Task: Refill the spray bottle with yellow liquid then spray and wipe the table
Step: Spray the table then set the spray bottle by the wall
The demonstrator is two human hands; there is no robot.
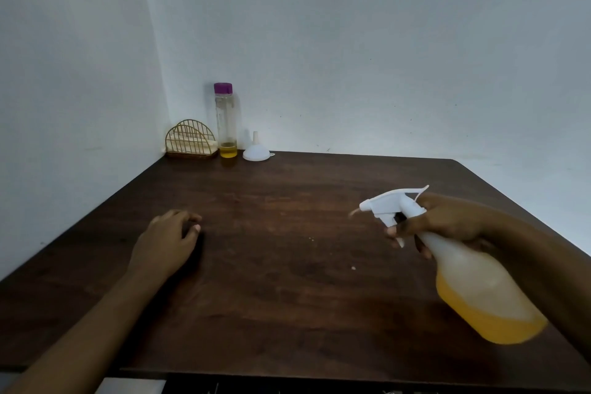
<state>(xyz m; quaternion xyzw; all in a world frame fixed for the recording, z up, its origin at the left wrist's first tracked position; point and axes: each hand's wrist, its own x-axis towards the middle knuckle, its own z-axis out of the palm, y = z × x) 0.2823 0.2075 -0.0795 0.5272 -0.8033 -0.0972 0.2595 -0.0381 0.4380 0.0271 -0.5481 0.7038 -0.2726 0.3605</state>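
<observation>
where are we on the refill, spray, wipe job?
Refill looks done: spray bottle holds yellow liquid, head on; capped tall bottle nearly empty; funnel set aside. In hand: right hand grips the spray bottle, tilted over the table. Left to do: wiping; left hand rests on the table, holding no cloth.

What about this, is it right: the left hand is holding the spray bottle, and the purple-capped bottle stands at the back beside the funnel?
Not quite. The head view shows the right hand holding the spray bottle; the left hand rests on the table, holding nothing. The purple-capped bottle does stand at the back beside the funnel.
</observation>
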